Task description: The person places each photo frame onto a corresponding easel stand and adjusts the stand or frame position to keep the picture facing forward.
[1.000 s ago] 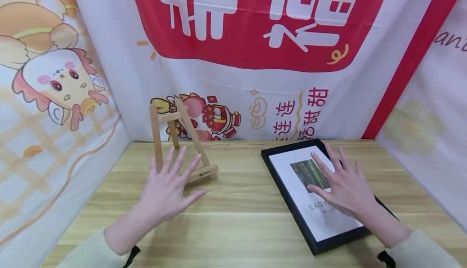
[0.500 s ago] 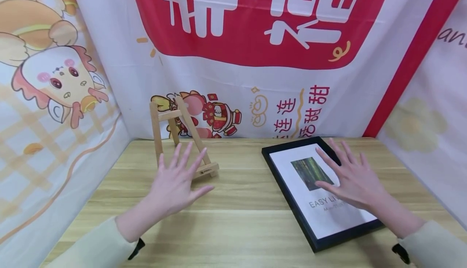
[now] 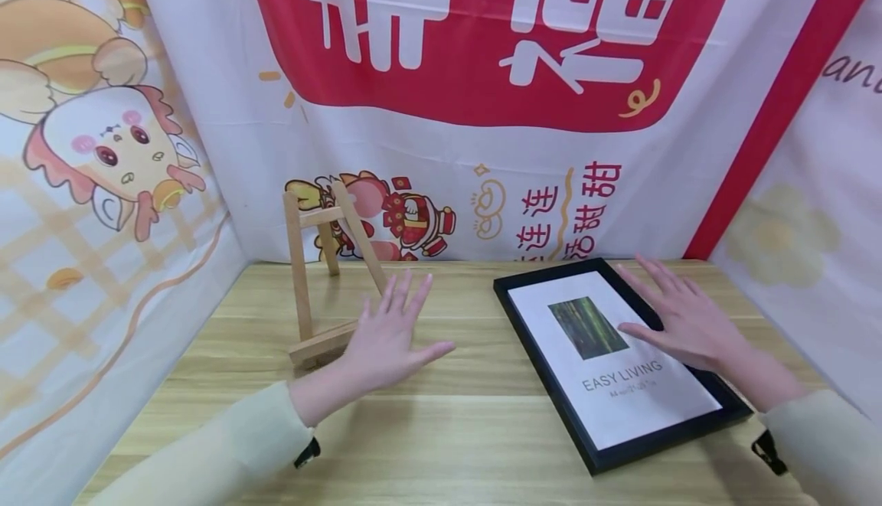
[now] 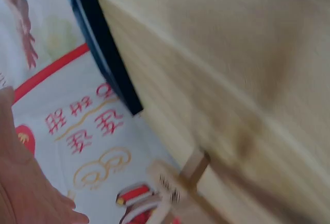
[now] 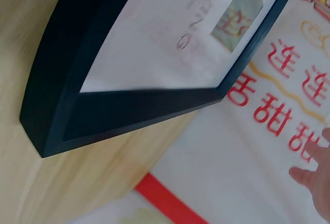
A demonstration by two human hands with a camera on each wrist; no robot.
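Left hand (image 3: 389,341) hovers flat-fingered just right of the wooden easel (image 3: 324,276); right hand (image 3: 682,318), fingers spread, over the black picture frame (image 3: 551,391).

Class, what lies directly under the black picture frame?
The black picture frame lies flat on the wooden table; whatever sits beneath it is covered.

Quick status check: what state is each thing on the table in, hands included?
Easel: upright, unfolded, nothing on it.
Frame: flat on the table, picture side up.
Left hand: open, fingers spread, beside the easel, holding nothing.
Right hand: open, fingers spread over the frame's right edge; contact unclear.
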